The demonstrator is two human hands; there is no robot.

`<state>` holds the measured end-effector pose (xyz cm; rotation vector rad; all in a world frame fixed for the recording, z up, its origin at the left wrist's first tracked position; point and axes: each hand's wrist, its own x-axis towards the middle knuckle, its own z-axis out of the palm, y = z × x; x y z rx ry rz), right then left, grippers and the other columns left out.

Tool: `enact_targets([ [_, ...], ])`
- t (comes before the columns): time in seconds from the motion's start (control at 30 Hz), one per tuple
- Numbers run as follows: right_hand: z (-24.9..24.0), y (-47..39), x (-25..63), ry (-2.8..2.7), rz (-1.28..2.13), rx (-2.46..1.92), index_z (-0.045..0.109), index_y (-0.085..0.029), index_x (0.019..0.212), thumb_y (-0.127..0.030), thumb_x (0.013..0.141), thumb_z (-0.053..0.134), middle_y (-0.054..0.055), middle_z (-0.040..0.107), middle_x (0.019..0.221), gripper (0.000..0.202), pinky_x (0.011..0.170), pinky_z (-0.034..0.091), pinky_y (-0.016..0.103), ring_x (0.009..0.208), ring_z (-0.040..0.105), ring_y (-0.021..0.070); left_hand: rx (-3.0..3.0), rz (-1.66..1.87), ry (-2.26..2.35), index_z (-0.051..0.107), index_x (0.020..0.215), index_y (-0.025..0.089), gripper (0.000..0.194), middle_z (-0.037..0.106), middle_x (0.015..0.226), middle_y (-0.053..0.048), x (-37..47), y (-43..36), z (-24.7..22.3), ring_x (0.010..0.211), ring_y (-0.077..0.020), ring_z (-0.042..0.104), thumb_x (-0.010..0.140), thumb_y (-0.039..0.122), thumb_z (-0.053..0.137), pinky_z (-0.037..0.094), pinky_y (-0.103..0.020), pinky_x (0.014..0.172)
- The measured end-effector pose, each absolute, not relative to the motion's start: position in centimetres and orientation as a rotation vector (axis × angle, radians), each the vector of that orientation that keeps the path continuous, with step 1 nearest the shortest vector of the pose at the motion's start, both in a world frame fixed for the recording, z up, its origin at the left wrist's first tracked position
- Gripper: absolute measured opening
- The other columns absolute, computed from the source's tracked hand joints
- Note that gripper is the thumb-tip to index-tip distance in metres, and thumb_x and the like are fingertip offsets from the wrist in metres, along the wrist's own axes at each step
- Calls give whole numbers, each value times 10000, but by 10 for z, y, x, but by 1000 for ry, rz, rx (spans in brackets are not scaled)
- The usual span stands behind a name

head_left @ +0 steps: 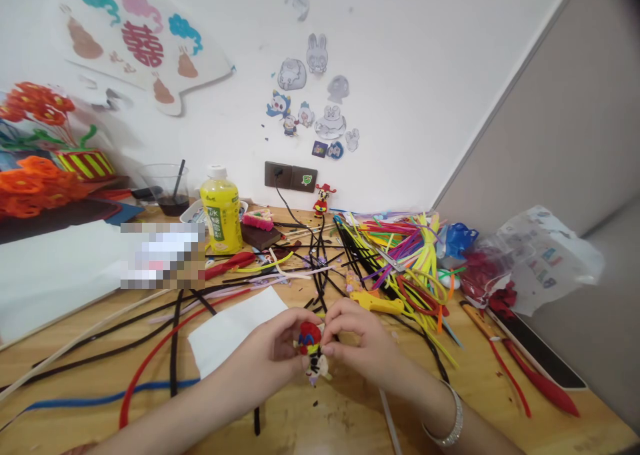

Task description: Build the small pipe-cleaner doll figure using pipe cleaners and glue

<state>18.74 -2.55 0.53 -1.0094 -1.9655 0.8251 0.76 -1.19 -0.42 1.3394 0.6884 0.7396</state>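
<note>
Between my two hands, low in the middle of the head view, is a small pipe-cleaner figure [310,340] with red, blue, yellow, black and white parts. My left hand [283,341] is closed around its left side, thumb and fingers gripping it. From the other side my right hand [353,335] pinches at the figure's edge; its fingertips are pressed together there, and any small piece in them is hidden. A sheet of white paper [235,328] lies left of the figure. Black pipe cleaners [320,258] lie loose just beyond my hands.
A pile of coloured pipe cleaners [400,248], scissors [390,260] and a yellow glue gun [377,302] are to the right. A yellow drink bottle [220,208] and a plastic cup [173,195] stand at the back left. A finished-looking red figure [324,200] stands by the wall.
</note>
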Motion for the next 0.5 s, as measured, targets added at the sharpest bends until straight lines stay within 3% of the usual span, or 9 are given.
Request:
enact_targets([
  [0.23, 12, -28, 192, -2076, 698, -956, 627, -194, 750, -270, 815, 551, 24, 543, 820, 126, 754, 406, 281, 827, 515, 148, 1370, 719, 730, 523, 937, 198, 345, 575, 882, -6, 6, -12, -5, 813, -163, 556, 606, 110, 565, 451, -295, 716],
  [0.5, 9, -26, 190, -2131, 665, -950, 616, -187, 737, -255, 816, 556, 20, 550, 804, 121, 741, 404, 269, 819, 514, 143, 1401, 681, 700, 522, 941, 199, 329, 576, 866, 2, 7, -12, -7, 777, -145, 546, 627, 103, 539, 441, -277, 685],
])
